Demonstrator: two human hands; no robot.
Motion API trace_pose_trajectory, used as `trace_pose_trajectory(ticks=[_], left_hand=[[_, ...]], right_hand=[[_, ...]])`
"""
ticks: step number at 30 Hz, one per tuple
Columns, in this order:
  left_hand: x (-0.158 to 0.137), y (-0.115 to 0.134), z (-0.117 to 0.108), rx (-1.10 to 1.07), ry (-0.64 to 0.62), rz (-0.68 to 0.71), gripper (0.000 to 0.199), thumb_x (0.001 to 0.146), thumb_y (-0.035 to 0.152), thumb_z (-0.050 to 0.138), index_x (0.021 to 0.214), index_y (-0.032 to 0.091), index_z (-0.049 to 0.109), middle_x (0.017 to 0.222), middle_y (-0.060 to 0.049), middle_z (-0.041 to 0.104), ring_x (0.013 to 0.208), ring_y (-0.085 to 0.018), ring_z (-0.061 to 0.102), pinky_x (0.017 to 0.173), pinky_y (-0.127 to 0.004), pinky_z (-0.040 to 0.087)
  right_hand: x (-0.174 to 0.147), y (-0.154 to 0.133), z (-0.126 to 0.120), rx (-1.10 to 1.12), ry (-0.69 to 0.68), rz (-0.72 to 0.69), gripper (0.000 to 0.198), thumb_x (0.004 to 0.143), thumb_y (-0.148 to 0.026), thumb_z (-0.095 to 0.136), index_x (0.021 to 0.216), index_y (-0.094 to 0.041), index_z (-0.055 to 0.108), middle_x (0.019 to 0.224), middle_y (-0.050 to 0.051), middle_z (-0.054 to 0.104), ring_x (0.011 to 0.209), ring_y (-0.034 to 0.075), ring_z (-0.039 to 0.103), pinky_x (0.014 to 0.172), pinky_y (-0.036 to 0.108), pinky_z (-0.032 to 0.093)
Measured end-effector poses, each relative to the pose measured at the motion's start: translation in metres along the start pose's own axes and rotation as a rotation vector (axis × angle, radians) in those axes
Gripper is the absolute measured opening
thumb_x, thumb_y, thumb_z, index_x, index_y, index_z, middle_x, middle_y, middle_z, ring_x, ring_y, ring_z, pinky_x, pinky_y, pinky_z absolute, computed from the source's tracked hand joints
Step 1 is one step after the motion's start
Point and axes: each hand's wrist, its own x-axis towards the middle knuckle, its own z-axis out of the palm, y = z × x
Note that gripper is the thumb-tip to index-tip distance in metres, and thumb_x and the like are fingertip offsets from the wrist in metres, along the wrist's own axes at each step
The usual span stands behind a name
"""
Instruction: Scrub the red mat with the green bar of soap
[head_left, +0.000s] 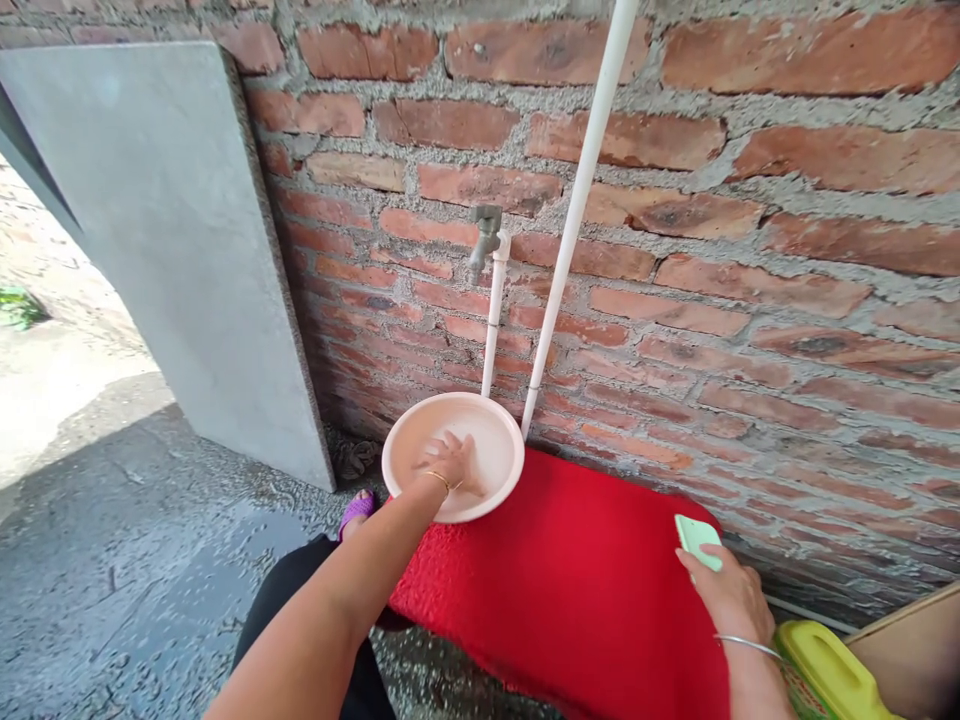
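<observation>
The left grip [448, 462], fingers spread apart, is inside the pale pink basin [499, 435]; the right grip [727, 590] clasps a pale green block [696, 538]. The basin stands on the red-covered counter [577, 580], below a tap [485, 238] (spout downward); a yellow jug [834, 668] is near the right grip.

red brick wall [750, 300] | white pipes [581, 190] | grey slab [180, 250] | wet floor [217, 570] | sunlit ground [60, 380] left

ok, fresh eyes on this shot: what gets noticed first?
Probably the bright red cover, stretched across the lower middle in front of the brick wall. Next, the pale pink basin at the cover's left end, with the left hand inside it. Then, over at the right end, the mint-green flat object in the right hand.
</observation>
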Motion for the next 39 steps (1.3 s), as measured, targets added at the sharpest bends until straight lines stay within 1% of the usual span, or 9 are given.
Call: trace_pose_trajectory(ticks=[3,7,9,12,17,25,31,35,39], left_hand=[[0.002,-0.001,0.002,0.046,-0.015,-0.005,0.132,0.050,0.062,0.082,0.159,0.033,0.012,0.167,-0.016,0.003,0.140,-0.063,0.004,0.086,-0.085,0.034],[0.000,-0.003,0.002,0.110,-0.033,-0.011,0.134,0.052,0.063,0.080,0.159,0.036,0.004,0.167,-0.016,0.002,0.141,-0.061,0.004,0.085,-0.084,0.036],[-0.002,-0.003,0.001,0.111,-0.031,-0.015,0.132,0.052,0.062,0.080,0.159,0.038,0.006,0.167,-0.015,0.003,0.142,-0.059,0.005,0.085,-0.084,0.036],[-0.003,-0.003,0.000,0.098,-0.024,-0.016,0.130,0.051,0.059,0.082,0.158,0.042,0.009,0.167,-0.013,0.004,0.142,-0.058,0.007,0.084,-0.083,0.036],[-0.004,-0.003,-0.002,0.099,-0.044,-0.025,0.132,0.052,0.054,0.083,0.159,0.036,0.007,0.167,-0.015,0.002,0.142,-0.058,0.007,0.085,-0.083,0.036],[-0.005,-0.003,-0.001,0.109,-0.003,-0.026,0.117,0.062,0.058,0.076,0.159,0.036,0.015,0.167,-0.016,0.008,0.141,-0.060,0.010,0.086,-0.083,0.037],[0.005,-0.012,0.012,0.099,0.080,0.025,0.102,0.070,0.056,0.070,0.158,0.030,0.023,0.164,-0.021,0.014,0.136,-0.062,0.018,0.083,-0.082,0.036],[0.005,-0.014,0.010,0.130,0.055,0.030,0.108,0.068,0.054,0.072,0.159,0.030,0.017,0.165,-0.022,0.010,0.138,-0.061,0.014,0.084,-0.082,0.035],[0.006,-0.012,0.006,0.125,0.007,-0.008,0.119,0.062,0.056,0.075,0.159,0.034,0.011,0.166,-0.019,0.005,0.141,-0.059,0.010,0.084,-0.083,0.034]], right_hand=[[-0.020,-0.065,0.014,-0.043,-0.101,-0.144,0.053,0.085,-0.057,0.050,0.121,-0.021,0.067,0.103,0.014,0.062,0.085,0.027,0.067,0.073,0.037,0.051],[-0.046,-0.158,0.049,-0.027,-0.161,-0.425,0.039,0.088,-0.047,0.056,0.119,-0.027,0.068,0.106,0.006,0.059,0.090,0.019,0.064,0.081,0.029,0.047],[-0.052,-0.186,0.065,-0.015,-0.172,-0.528,0.036,0.087,-0.044,0.060,0.120,-0.030,0.068,0.109,0.005,0.059,0.096,0.018,0.062,0.088,0.028,0.043],[-0.047,-0.196,0.077,-0.026,-0.186,-0.632,0.035,0.086,-0.039,0.064,0.120,-0.032,0.069,0.111,0.005,0.059,0.103,0.019,0.059,0.094,0.029,0.039],[-0.008,-0.151,0.064,-0.074,-0.155,-0.592,0.036,0.086,-0.035,0.064,0.121,-0.030,0.070,0.114,0.007,0.058,0.101,0.021,0.059,0.095,0.031,0.040],[0.057,-0.038,0.034,-0.053,-0.065,-0.293,0.040,0.085,-0.040,0.060,0.121,-0.026,0.071,0.109,0.011,0.062,0.098,0.025,0.062,0.090,0.034,0.045],[0.073,0.027,0.022,0.125,-0.050,-0.058,0.051,0.081,-0.049,0.057,0.123,-0.023,0.069,0.096,0.011,0.068,0.104,0.029,0.061,0.092,0.037,0.045],[0.074,0.055,0.019,0.312,-0.092,0.114,0.055,0.074,-0.054,0.059,0.115,-0.019,0.071,0.088,0.010,0.071,0.096,0.029,0.064,0.083,0.036,0.048],[0.065,0.077,0.020,0.529,-0.158,0.246,0.060,0.072,-0.058,0.056,0.117,-0.019,0.067,0.093,0.008,0.073,0.081,0.023,0.067,0.068,0.032,0.051]])
